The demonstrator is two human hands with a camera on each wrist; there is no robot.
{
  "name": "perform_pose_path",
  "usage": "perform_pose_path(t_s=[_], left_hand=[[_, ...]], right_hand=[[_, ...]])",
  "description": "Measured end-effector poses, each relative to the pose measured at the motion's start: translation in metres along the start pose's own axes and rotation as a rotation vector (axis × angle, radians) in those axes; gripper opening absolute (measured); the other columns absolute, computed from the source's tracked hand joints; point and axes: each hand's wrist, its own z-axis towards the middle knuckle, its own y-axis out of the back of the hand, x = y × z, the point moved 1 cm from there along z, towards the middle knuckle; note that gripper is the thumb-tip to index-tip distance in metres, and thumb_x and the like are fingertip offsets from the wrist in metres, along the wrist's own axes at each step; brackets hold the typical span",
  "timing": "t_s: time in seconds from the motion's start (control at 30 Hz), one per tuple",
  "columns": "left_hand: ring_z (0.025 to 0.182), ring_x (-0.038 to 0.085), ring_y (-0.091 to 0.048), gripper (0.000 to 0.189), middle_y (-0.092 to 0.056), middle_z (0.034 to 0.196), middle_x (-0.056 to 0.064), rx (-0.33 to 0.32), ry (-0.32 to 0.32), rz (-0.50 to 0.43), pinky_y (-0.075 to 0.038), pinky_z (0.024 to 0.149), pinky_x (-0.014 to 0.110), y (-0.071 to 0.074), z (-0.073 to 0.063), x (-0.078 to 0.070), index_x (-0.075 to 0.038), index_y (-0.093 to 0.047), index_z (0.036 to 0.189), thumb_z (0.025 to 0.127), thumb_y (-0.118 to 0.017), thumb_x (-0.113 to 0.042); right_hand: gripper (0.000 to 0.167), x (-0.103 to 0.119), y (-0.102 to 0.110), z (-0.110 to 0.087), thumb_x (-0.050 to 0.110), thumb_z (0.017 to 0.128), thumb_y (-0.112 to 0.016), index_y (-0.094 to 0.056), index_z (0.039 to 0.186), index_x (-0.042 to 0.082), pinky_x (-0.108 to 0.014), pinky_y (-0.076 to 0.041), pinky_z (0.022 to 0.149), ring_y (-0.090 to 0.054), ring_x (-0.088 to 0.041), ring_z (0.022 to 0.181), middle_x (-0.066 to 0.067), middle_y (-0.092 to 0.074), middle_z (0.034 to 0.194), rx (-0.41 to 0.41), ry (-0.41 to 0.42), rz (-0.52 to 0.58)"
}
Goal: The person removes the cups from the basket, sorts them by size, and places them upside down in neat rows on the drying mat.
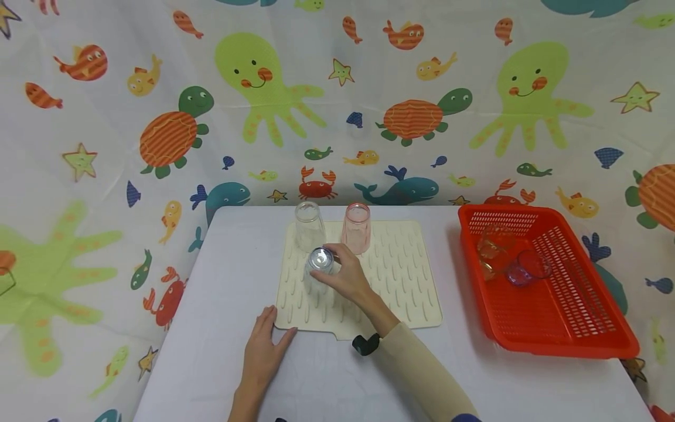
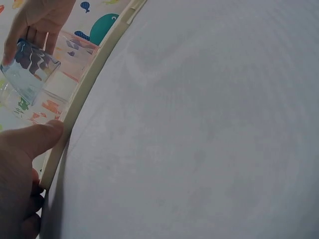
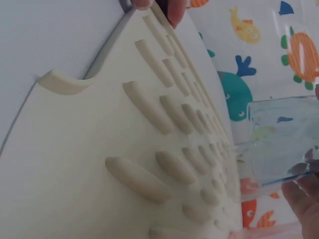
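Observation:
My right hand (image 1: 345, 275) grips a clear bluish drinking glass (image 1: 320, 261) near its base, which faces up. The glass hangs mouth down over the cream ridged drying mat (image 1: 390, 293), and its see-through wall shows in the right wrist view. Behind it stand a clear glass (image 1: 309, 228) and a pink-tinted glass (image 1: 357, 228), both upside down on the mat. My left hand (image 1: 262, 346) rests at the mat's front left corner, with fingers along the left edge and the thumb (image 2: 47, 137) against the front edge.
A red plastic basket (image 1: 559, 346) stands at the right of the white table (image 1: 221, 264). A yellowish glass (image 1: 489, 249) and a purple glass (image 1: 522, 272) lie in its far left part. A sea-animal printed curtain (image 1: 337, 105) hangs behind the table.

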Motion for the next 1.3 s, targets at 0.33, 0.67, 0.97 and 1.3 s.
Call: perform_pose_path(t_s=[0.33,0.67,0.97,1.3], left_hand=[[0.146,0.039,-0.038,0.076,-0.047,0.151,0.021,0.000,-0.022,0.017,-0.033,0.122,0.053,0.003,0.000,-0.002,0.004,-0.048,0.144,0.088,-0.077,-0.039],[0.148,0.038,-0.036,0.076,-0.046,0.153,0.019,0.025,0.004,-0.015,-0.032,0.123,0.053,0.003,0.003,0.001,0.003,-0.048,0.145,0.088,-0.077,-0.038],[0.146,0.037,-0.040,0.075,-0.049,0.151,0.018,-0.024,-0.016,-0.041,-0.033,0.123,0.052,0.002,0.004,0.002,0.003,-0.051,0.143,0.085,-0.080,-0.035],[0.145,0.037,-0.041,0.075,-0.050,0.150,0.019,-0.039,-0.028,-0.048,-0.033,0.122,0.052,0.000,0.004,0.003,0.004,-0.051,0.142,0.085,-0.081,-0.035]], right_hand=[[0.070,-0.002,-0.018,0.013,0.034,0.084,-0.081,-0.052,0.140,0.004,-0.040,-0.057,0.103,-0.060,-0.025,0.124,-0.009,-0.060,0.133,0.006,-0.098,-0.052],[0.071,-0.007,-0.031,0.024,0.035,0.083,-0.082,-0.054,0.139,0.003,-0.040,-0.059,0.096,-0.062,-0.024,0.118,-0.011,-0.062,0.132,-0.021,-0.131,-0.121],[0.072,-0.014,-0.039,0.030,0.036,0.084,-0.081,-0.052,0.141,0.003,-0.041,-0.057,0.100,-0.061,-0.025,0.121,-0.013,-0.061,0.134,-0.018,-0.162,-0.141],[0.071,-0.012,-0.043,0.035,0.037,0.083,-0.081,-0.053,0.139,0.004,-0.042,-0.056,0.102,-0.060,-0.025,0.120,-0.013,-0.059,0.134,-0.012,-0.171,-0.182]])
